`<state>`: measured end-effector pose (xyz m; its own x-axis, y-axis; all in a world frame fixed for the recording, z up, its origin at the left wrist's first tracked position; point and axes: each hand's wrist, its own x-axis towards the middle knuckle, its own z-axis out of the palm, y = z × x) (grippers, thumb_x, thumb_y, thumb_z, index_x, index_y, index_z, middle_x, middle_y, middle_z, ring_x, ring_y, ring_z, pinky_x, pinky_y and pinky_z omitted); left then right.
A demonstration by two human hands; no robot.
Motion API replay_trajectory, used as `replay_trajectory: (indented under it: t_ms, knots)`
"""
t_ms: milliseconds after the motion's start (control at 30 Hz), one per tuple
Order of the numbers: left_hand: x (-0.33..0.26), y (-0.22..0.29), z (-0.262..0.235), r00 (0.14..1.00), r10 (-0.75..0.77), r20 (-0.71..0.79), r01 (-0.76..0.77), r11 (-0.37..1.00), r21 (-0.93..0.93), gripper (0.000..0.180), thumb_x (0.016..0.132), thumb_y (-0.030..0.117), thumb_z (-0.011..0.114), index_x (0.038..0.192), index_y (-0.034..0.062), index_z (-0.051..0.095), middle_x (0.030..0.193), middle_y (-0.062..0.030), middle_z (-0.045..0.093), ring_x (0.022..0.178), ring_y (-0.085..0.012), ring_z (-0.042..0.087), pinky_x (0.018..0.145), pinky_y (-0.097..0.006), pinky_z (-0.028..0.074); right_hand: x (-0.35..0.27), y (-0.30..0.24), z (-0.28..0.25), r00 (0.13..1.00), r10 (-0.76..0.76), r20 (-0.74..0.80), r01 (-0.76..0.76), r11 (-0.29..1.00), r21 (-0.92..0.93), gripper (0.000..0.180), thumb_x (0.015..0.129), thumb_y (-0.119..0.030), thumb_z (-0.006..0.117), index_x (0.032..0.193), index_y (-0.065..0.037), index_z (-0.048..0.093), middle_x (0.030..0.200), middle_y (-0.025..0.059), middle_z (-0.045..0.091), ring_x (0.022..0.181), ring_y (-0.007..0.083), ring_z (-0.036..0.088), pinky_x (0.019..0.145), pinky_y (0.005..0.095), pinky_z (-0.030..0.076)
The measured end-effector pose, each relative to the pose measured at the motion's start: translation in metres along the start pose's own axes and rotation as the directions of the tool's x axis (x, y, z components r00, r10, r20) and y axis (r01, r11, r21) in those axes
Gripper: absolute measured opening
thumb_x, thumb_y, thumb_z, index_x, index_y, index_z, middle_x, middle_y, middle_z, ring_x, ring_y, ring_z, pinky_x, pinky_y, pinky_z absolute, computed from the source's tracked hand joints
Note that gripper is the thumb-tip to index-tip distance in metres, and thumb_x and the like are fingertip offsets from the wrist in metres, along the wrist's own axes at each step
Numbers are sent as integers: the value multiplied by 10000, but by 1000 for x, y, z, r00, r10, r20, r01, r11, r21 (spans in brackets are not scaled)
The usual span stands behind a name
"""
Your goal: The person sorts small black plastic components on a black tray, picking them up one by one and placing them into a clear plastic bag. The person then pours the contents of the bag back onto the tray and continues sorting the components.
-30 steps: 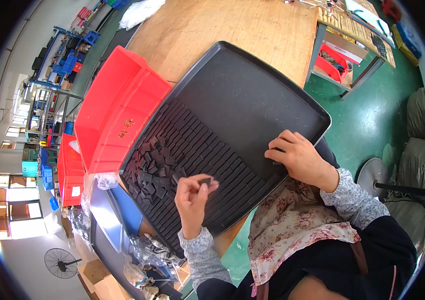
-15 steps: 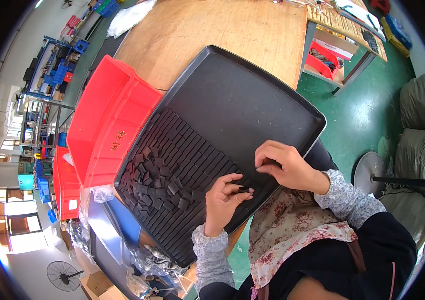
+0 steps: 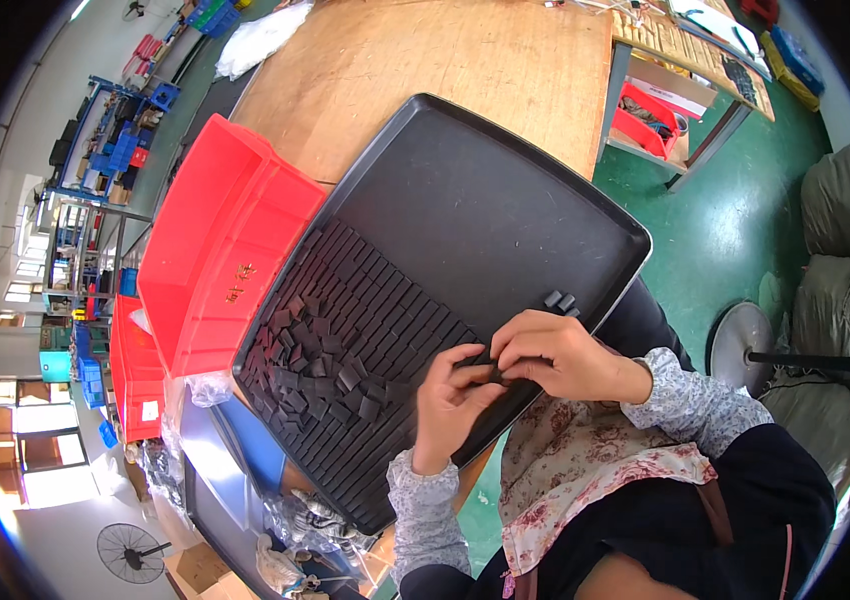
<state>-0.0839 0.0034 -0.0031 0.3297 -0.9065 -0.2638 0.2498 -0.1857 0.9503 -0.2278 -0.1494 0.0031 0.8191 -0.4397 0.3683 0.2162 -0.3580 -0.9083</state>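
Note:
A large black tray (image 3: 485,190) lies across the table, its left half covered by rows of small black rectangular pieces (image 3: 375,290). On top of those rows sits a loose heap of similar pieces (image 3: 320,365). Over the tray's near edge my left hand (image 3: 450,405) pinches one small dark piece between thumb and fingers. My right hand (image 3: 560,358) is closed too, its fingertips meeting the left ones at that piece; whatever they grip is hidden. Just beyond the right hand, two small black pieces (image 3: 559,300) rest on the tray floor.
A red plastic bin (image 3: 225,250) stands against the tray's left side, with another red bin (image 3: 135,370) behind it. The wooden tabletop (image 3: 445,50) extends beyond the tray. At right are a round metal stand base (image 3: 738,342) and grey sacks (image 3: 830,300).
My right hand has moved left and nearer, meeting my left hand's fingertips. Two small pieces now show on the tray where the right hand was. The left hand has hardly moved.

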Motion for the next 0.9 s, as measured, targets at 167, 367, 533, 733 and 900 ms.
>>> replay_trajectory:
  t_ms: [167, 367, 533, 733, 900]
  knots:
    - [-17, 32, -32, 827, 550, -121, -186, 469, 864, 326, 651, 63, 803, 968, 62, 725, 1013, -67, 698, 998, -263, 603, 912, -361, 467, -4, -9, -23, 940, 335, -64, -341, 919, -199, 124, 743, -16, 718, 833, -9, 633, 808, 123, 631, 805, 299, 640, 666, 369, 499]
    - [-32, 22, -58, 812, 556, -177, 33, 259, 965, 250, 645, 91, 805, 871, 62, 703, 1083, -27, 649, 1074, -285, 480, 973, -402, 374, -15, 1, -16, 993, 90, 81, -37, 863, -505, 50, 739, -85, 714, 747, -88, 665, 773, 59, 573, 800, 248, 568, 716, 373, 483]
    - [-34, 32, -56, 795, 586, -157, 14, 240, 971, 188, 685, 68, 793, 795, 56, 642, 1013, -39, 644, 992, -248, 509, 923, -367, 400, -16, 10, -16, 987, 69, 144, 28, 811, -584, 51, 710, -85, 707, 744, -117, 686, 828, 15, 560, 872, 211, 535, 742, 340, 468]
    - [-25, 18, -36, 921, 215, -324, -146, 963, 226, 163, 852, -30, 681, 912, 16, 536, 971, -115, 664, 762, -115, 621, 645, -230, 521, -17, 12, -17, 989, 43, 142, 48, 815, -577, 162, 703, -44, 687, 857, -93, 677, 906, 35, 555, 893, 231, 540, 779, 349, 475]
    - [-5, 6, -3, 991, 100, -91, -104, 993, -47, 169, 881, -49, 636, 952, 7, 493, 1041, -186, 639, 794, -150, 641, 723, -300, 574, -15, 5, -29, 974, 89, 210, 64, 777, -626, 260, 667, -8, 671, 920, -62, 644, 957, 65, 557, 911, 263, 546, 819, 357, 478]
